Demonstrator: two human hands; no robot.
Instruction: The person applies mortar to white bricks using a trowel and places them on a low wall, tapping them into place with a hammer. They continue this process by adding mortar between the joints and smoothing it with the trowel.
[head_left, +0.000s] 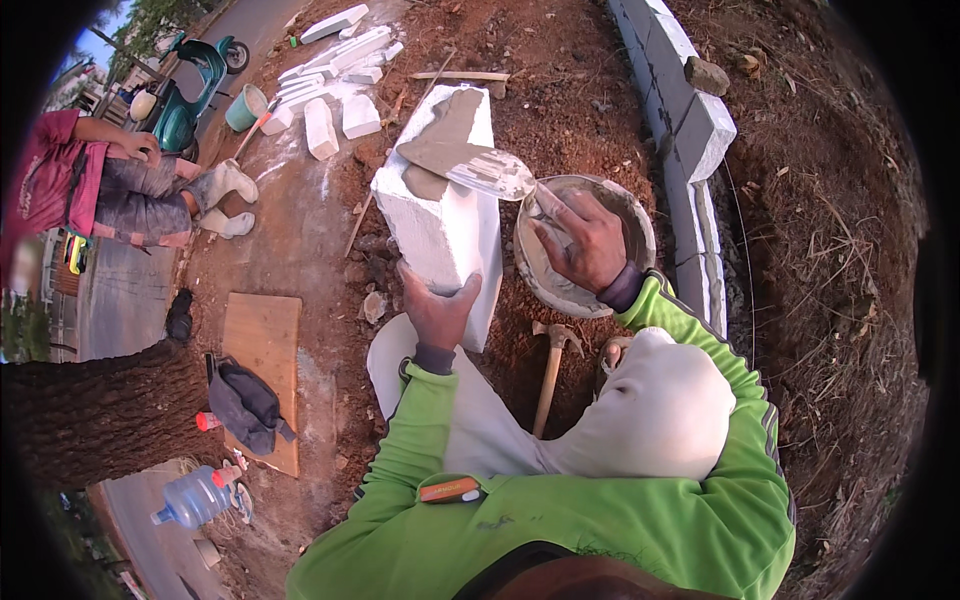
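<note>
My left hand (440, 308) grips the near end of a long white block (430, 240), thumb and fingers on its two sides. Grey wet mortar (450, 125) lies along the block's upper face. In my right hand (583, 238) is a trowel (495, 172), its blade resting over the mortar and partly coated with it. Just beneath the right hand stands a round bucket (645, 215) with mortar smeared inside; the hand hides part of it. A hammer (550, 375) with a wooden handle lies on the soil between my legs.
A low block wall (690, 190) runs along the right, with a stone (707, 76) on it. White blocks (335, 65) are piled at the far left. Another person (110, 185) sits at left. A wooden board (262, 330), dark bag (248, 408) and water jug (195, 497) lie near a trunk (100, 415).
</note>
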